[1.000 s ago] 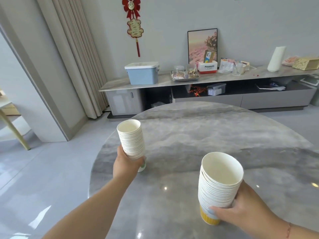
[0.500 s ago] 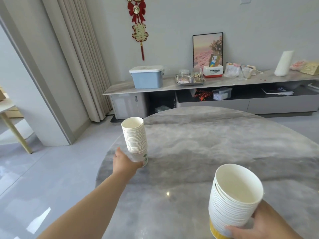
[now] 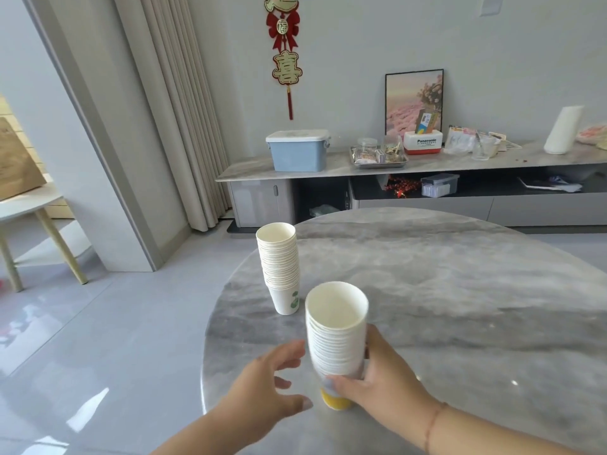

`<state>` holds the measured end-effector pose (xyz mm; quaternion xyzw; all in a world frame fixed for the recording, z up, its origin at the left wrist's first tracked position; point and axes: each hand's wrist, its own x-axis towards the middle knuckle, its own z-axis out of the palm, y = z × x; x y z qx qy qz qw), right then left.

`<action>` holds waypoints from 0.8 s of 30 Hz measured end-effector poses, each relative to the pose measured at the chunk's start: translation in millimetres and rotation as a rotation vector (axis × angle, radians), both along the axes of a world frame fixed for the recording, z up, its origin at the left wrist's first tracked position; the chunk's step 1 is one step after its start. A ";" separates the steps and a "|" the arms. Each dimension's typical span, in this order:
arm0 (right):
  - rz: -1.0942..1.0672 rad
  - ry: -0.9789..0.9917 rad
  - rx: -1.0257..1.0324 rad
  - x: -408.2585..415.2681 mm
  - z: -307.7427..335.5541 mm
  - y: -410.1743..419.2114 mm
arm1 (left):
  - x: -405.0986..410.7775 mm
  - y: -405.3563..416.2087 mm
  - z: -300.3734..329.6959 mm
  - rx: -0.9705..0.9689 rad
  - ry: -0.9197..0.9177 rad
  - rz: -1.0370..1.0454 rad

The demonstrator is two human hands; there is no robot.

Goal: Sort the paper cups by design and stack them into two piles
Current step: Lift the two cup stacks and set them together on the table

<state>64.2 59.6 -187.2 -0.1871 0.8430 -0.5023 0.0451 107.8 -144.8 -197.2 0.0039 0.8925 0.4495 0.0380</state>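
Note:
Two piles of white paper cups are on the round grey marble table [image 3: 443,290]. The green-print pile [image 3: 279,267] stands upright by itself near the table's left edge. Closer to me, the yellow-bottomed pile [image 3: 336,336] is upright with its base at the table surface, and my right hand [image 3: 381,379] is wrapped around its lower part. My left hand [image 3: 266,392] hovers just left of that pile with fingers spread, holding nothing.
The table's curved left edge runs close to both piles, with grey tiled floor beyond. Behind the table is a low cabinet [image 3: 427,162] carrying a blue box [image 3: 297,151], a tray, a framed picture and clutter. A small white side table [image 3: 26,205] stands far left.
My left hand let go of the green-print pile, which now stands alone, and came back toward me. My right hand carried the yellow-bottomed pile leftward, nearer the other pile.

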 end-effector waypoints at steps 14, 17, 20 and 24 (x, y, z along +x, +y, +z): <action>0.187 -0.119 -0.148 -48.1 -6.2 -108.0 | -38.0 -42.6 -12.5 -0.079 0.176 0.437; 0.185 -0.124 -0.151 -48.6 -8.5 -109.2 | -38.9 -41.9 -16.1 -0.078 0.177 0.455; 0.184 -0.122 -0.144 -48.8 -8.5 -109.1 | -39.2 -40.6 -18.7 -0.068 0.180 0.466; 0.180 -0.118 -0.148 -48.1 -7.5 -109.7 | -38.0 -38.8 -17.6 -0.059 0.180 0.472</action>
